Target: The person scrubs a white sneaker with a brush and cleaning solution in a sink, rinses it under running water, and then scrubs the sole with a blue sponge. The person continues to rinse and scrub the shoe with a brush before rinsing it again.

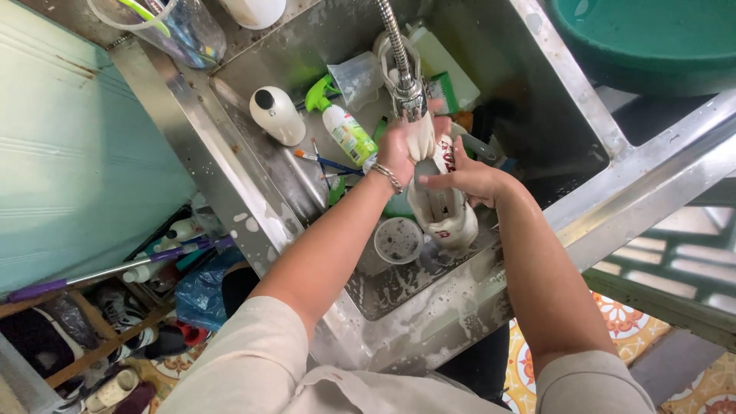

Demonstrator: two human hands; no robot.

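A white shoe (448,218) with red markings is held upright in the steel sink (537,107), its toe end up under the flexible tap head (409,96). My left hand (400,149), with a bracelet on the wrist, grips the shoe's upper end just below the tap. My right hand (464,178) presses on the shoe's side near the opening. Soapy foam lies on the sink floor around the shoe.
On the sink ledge lie a white soap dispenser (277,115), a green-capped spray bottle (341,126), a toothbrush and a clear cup. A round foamy lid (398,240) sits by the shoe. A green basin (652,34) stands top right. Shoes and a mop handle (115,270) are bottom left.
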